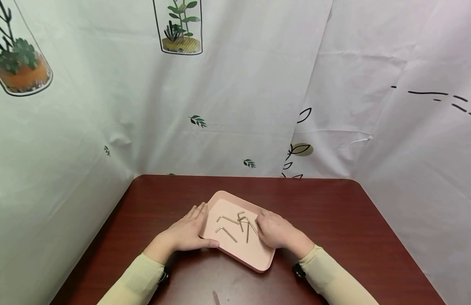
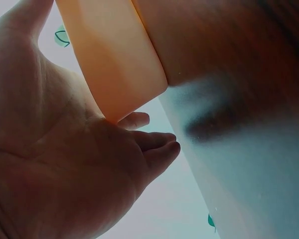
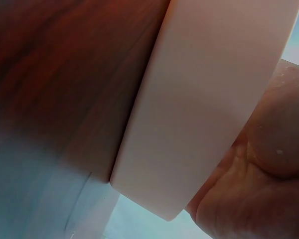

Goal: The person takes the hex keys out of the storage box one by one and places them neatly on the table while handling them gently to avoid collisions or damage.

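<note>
A shallow pink tray (image 1: pixel 243 258) sits at an angle on the table with several L-shaped hex keys (image 1: pixel 226 234) in it. At the tray's left corner is my left hand (image 1: pixel 187 231), its fingers straight along the far-left side and the thumb on the near rim. My right hand (image 1: pixel 275 231) reaches over the right rim, fingers curled down into the tray, pinching a hex key (image 1: pixel 257 223) that is mostly hidden by the hand. In the right wrist view, the tray's outer wall (image 3: pixel 189 99) hides the fingertips.
The dark red-brown table (image 1: pixel 334 220) has rounded far corners. White printed curtains (image 1: pixel 235 106) hang behind it and along both sides. A thin pale mark (image 1: pixel 216 298) shows at the near edge of the head view.
</note>
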A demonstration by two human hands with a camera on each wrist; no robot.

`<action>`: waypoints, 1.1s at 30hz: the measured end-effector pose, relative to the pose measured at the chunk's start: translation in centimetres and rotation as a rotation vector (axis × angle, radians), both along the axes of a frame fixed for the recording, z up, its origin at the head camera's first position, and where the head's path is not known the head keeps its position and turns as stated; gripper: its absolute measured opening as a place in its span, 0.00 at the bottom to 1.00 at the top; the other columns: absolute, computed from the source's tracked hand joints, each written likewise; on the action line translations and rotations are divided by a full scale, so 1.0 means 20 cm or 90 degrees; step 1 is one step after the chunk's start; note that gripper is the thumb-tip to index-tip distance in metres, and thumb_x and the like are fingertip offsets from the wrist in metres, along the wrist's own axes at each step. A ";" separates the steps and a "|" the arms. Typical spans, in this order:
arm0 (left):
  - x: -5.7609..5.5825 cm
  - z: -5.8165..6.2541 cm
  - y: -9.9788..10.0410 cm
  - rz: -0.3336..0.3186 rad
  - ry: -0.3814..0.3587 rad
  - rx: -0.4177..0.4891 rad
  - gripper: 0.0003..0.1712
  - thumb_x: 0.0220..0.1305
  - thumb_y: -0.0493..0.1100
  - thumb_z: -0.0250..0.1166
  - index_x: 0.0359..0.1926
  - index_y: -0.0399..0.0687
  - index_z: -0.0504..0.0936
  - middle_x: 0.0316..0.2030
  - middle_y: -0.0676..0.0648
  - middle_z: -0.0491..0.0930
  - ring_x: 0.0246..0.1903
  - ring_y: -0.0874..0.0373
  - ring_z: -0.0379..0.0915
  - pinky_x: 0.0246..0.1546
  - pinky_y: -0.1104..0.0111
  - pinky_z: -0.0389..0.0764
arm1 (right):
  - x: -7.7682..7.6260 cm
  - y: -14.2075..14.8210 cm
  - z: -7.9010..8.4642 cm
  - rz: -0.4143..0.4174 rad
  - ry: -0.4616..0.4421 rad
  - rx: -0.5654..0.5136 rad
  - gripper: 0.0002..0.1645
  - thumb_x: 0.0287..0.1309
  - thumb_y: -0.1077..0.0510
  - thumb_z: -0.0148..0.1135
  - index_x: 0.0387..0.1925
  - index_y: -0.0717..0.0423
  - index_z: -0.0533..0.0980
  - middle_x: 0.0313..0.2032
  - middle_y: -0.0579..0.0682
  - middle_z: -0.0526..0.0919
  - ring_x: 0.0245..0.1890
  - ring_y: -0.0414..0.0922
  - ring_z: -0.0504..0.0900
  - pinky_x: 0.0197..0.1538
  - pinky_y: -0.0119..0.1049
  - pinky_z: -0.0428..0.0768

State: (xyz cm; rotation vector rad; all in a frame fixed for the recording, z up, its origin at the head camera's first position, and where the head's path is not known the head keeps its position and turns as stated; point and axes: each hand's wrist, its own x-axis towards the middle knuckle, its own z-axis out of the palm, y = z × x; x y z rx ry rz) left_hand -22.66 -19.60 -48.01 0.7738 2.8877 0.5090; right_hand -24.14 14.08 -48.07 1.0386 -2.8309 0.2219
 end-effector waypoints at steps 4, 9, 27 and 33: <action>0.00 0.00 0.00 -0.004 0.003 0.003 0.78 0.64 0.80 0.70 0.84 0.19 0.49 0.84 0.21 0.50 0.85 0.28 0.47 0.83 0.39 0.56 | 0.00 0.00 -0.01 0.006 0.014 0.007 0.09 0.68 0.63 0.69 0.33 0.55 0.77 0.38 0.54 0.77 0.40 0.54 0.83 0.49 0.52 0.86; 0.01 0.00 0.00 -0.002 0.000 0.000 0.79 0.64 0.80 0.69 0.84 0.19 0.49 0.84 0.21 0.50 0.85 0.28 0.47 0.83 0.40 0.56 | 0.01 0.00 0.00 0.013 0.019 0.003 0.09 0.68 0.65 0.68 0.31 0.55 0.78 0.36 0.52 0.76 0.38 0.53 0.82 0.47 0.51 0.86; 0.03 0.00 -0.01 0.009 -0.008 0.005 0.79 0.64 0.81 0.69 0.85 0.21 0.48 0.85 0.23 0.48 0.86 0.30 0.46 0.83 0.41 0.55 | 0.03 -0.02 0.00 0.003 0.026 0.007 0.04 0.65 0.65 0.68 0.33 0.58 0.80 0.37 0.54 0.77 0.37 0.53 0.83 0.45 0.52 0.86; 0.02 0.00 0.00 0.001 -0.009 0.004 0.78 0.65 0.80 0.69 0.85 0.21 0.48 0.85 0.23 0.48 0.85 0.29 0.46 0.84 0.41 0.55 | 0.04 -0.01 0.00 0.008 0.047 0.009 0.05 0.64 0.65 0.68 0.33 0.59 0.79 0.34 0.53 0.77 0.34 0.53 0.82 0.41 0.51 0.85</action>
